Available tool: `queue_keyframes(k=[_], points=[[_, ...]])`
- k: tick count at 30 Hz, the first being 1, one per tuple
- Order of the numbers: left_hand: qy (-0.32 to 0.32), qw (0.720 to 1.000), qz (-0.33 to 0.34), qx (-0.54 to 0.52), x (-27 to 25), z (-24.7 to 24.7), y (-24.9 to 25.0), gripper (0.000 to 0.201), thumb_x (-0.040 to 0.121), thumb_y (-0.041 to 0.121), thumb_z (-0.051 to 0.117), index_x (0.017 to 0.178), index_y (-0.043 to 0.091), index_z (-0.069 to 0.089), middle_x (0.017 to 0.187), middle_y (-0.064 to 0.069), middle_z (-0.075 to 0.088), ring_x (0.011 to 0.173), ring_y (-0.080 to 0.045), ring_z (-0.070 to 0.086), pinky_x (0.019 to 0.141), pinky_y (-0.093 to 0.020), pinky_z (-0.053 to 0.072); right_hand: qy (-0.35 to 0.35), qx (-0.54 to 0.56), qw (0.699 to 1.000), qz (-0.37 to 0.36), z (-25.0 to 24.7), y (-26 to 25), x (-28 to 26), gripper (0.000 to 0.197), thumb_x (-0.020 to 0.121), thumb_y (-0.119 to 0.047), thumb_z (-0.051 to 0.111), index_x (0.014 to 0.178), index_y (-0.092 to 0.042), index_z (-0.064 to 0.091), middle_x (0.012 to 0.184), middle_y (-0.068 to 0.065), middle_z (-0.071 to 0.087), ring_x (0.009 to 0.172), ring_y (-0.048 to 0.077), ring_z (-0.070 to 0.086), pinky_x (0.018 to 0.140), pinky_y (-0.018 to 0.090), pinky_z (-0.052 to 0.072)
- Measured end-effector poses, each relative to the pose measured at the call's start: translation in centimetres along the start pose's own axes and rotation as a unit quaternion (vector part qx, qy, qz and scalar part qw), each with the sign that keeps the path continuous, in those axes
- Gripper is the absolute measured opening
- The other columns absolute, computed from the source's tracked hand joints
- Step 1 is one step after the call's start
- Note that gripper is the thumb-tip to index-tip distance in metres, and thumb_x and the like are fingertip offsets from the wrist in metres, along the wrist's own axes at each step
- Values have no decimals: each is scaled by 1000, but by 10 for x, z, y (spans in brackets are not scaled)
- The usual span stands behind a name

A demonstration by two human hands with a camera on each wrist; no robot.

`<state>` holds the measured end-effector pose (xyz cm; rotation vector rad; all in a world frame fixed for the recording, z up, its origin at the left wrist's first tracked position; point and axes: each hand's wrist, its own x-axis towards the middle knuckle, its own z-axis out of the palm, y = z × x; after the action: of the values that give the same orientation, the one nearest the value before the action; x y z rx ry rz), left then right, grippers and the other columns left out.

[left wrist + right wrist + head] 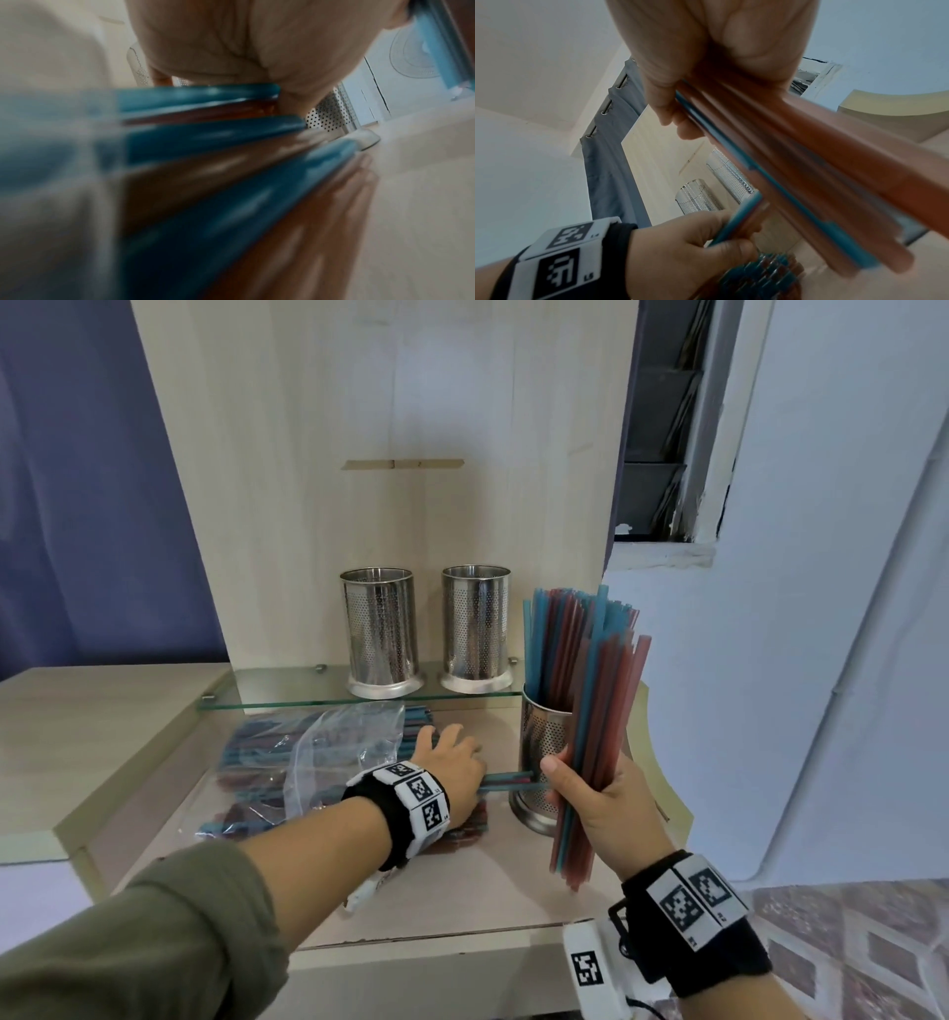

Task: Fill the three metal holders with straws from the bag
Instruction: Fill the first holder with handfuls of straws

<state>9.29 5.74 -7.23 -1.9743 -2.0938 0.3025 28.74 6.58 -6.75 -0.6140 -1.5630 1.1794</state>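
- Blue and red straws, a thick bundle [590,711], clenched in right hand [603,793]; thumb across the front, fingers wrapped behind; bundle upright, leaning slightly right, lower ends hanging free below the fist.
- Same grasp in right wrist view: right hand [718,50] closed round bundle [808,162], straws blurred toward the camera.
- Left hand [452,773] low over the wooden counter [462,901], fingers curled round a few straws [508,780] lying nearly level, tips pointing right toward the near holder.
- Left wrist view: left hand [231,40] above few straws [210,130], blue and red, close and blurred; perforated metal just past the tips.
- Clear plastic bag [328,752] lying on the counter under the glass shelf, mouth open toward left hand, many straws still inside and beneath it.
- Near holder [539,762], perforated steel, standing on the counter at the right, beside the shelf end; partly hidden behind bundle and right hand; contents not discernible.
- Glass shelf [287,695] fixed to the pale wood back panel, above the bag.
- Left holder [381,634] and middle holder [476,629] upright on the shelf, side by side, apart, no straws showing above their rims.
- Black wristbands with square printed markers on both wrists; olive sleeve on the left arm.
- Louvred window [662,418] at upper right, blue curtain at left.
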Motion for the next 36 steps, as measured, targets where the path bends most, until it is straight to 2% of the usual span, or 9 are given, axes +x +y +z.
queue_keyframes(k=[4,7,12,19,21,26,30,33,36], points=[[46,994,30,-99,-6,-20,1,17,100,27,40,111,17,48,112,-5,60,111,-28,52,105,-44,28,10,1,1000,5,-7,2,0,13,86,-15,70,75,-16,63,55,0,62,55,11,59,58,20,49],[129,969,61,-200,-13,-45,-2,16,102,32,39,101,17,41,90,-5,61,82,-32,60,72,-35,41,29,-3,1000,-4,-10,2,0,12,85,-21,70,77,-15,63,58,1,63,58,14,60,61,25,51],[282,864,115,-400,-23,-91,-13,17,102,30,41,93,15,41,67,0,51,54,-18,49,51,-30,39,24,0,999,-31,-7,-3,4,13,87,-15,69,79,-7,62,55,-2,59,54,10,57,56,18,48],[229,676,123,-689,-38,-130,-11,17,100,26,37,107,18,50,112,3,64,109,-4,60,96,-26,49,-48,-39,998,-32,27,-10,19,26,71,-39,77,90,-27,64,60,-12,60,58,6,58,61,19,48],[235,648,126,-713,-45,-132,-8,26,97,30,36,118,23,50,117,10,61,111,2,59,98,-19,46,-66,-29,996,-46,38,-14,20,24,69,-40,75,85,-26,64,61,-18,63,60,-1,59,62,15,47],[239,554,83,-793,-50,-118,-10,57,91,50,45,137,17,45,122,-1,65,119,-17,59,107,-43,43,-121,13,992,-34,48,-20,20,32,73,-24,80,100,-10,68,81,-10,74,79,4,69,71,17,52],[193,492,119,-840,-56,-115,-3,62,94,46,44,138,3,40,109,-15,69,107,-29,65,91,-40,54,-166,0,986,-9,48,-21,20,8,79,-10,79,84,-14,74,82,10,74,79,23,71,81,38,58],[219,510,155,-817,-58,-127,-15,53,92,45,48,133,13,38,113,-14,66,105,-31,64,93,-48,51,-168,-5,986,19,44,-18,20,11,81,-7,75,76,-17,72,72,7,72,72,23,70,80,43,58],[364,646,157,-652,-61,-153,-35,53,88,49,52,133,38,27,131,-3,55,116,-15,59,96,-35,51,-169,2,985,42,37,-17,21,13,81,-6,75,80,-18,72,75,5,72,77,26,71,84,43,58]])
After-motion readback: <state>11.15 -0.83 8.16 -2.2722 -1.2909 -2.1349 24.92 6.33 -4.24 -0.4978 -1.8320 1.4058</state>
